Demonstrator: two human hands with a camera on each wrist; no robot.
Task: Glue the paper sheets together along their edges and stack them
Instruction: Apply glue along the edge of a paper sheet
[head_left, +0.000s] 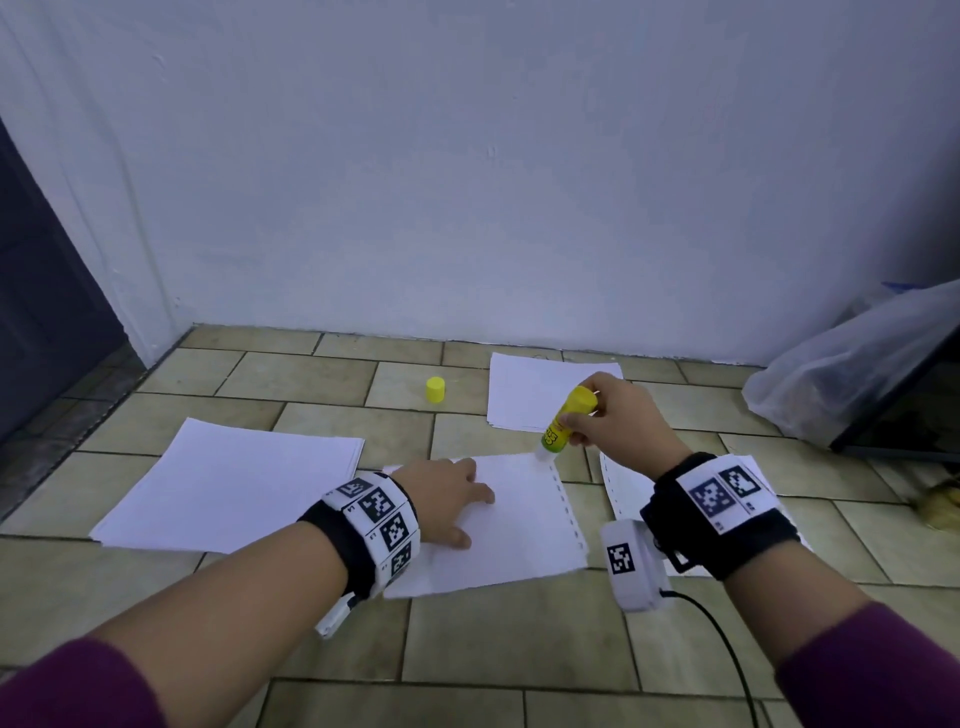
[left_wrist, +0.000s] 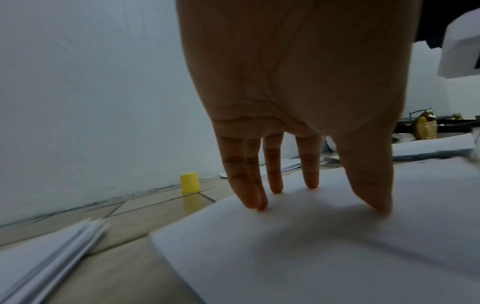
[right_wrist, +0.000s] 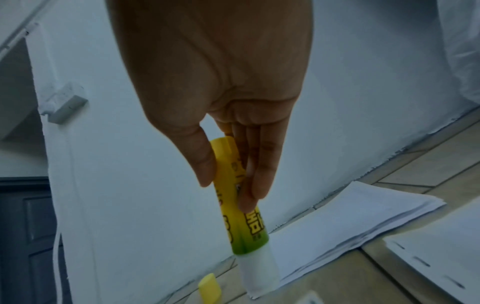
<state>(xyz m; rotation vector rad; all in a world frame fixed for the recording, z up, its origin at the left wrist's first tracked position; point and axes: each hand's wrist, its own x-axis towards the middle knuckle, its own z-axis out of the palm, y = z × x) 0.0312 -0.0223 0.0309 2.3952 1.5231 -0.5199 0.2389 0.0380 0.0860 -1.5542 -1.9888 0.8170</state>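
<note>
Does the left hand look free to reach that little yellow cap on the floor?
Probably yes. The yellow cap stands alone on bare tiles beyond the left hand, with nothing between them. But that hand is pressing down the sheet being glued, so it would have to let go.

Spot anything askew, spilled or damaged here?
Nothing spilled or damaged. The cap stands loose on the floor, off the glue stick, as expected while the right hand glues. The left hand holds the sheet, which lies slightly skewed.

White wall (head_left: 467, 156) w/ beige tiled floor (head_left: 519, 623); dark door (head_left: 41, 291) left, plastic bag (head_left: 841, 364) right.
</note>
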